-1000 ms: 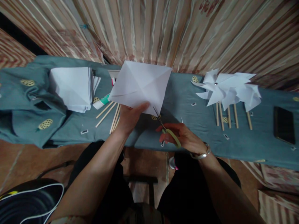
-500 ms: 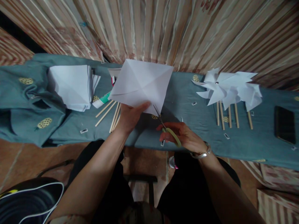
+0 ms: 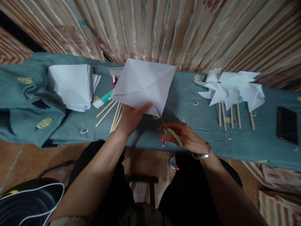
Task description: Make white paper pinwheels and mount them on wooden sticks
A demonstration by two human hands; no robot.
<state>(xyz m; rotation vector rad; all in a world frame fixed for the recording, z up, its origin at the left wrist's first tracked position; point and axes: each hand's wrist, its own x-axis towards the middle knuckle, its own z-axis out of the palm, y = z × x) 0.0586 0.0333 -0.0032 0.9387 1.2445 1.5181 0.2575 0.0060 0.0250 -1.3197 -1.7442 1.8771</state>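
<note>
A square white sheet of paper [image 3: 144, 80] with crossing diagonal creases is raised above the cloth. One slit runs inward from its left corner. My left hand [image 3: 133, 117] pinches its lower edge, thumb on top and the other fingers hidden beneath. In my right hand [image 3: 181, 135] are scissors [image 3: 172, 135] with yellow-green handles, fingers through the loops. Their blades lie at the sheet's lower right corner, pointing up and left toward its centre. A silver bracelet [image 3: 203, 153] circles my right wrist.
A stack of white paper [image 3: 70, 86] lies left, near a green-and-white tube [image 3: 103, 99] and several wooden sticks [image 3: 115, 117]. Paper pinwheels [image 3: 221, 88] on sticks rest right, with a black phone [image 3: 287, 125] beyond. A striped curtain [image 3: 160, 31] hangs behind the teal cloth [image 3: 185, 94].
The paper has tilted very slightly, its top right corner shifting a little right. Both hands and the scissors stay almost where they were.
</note>
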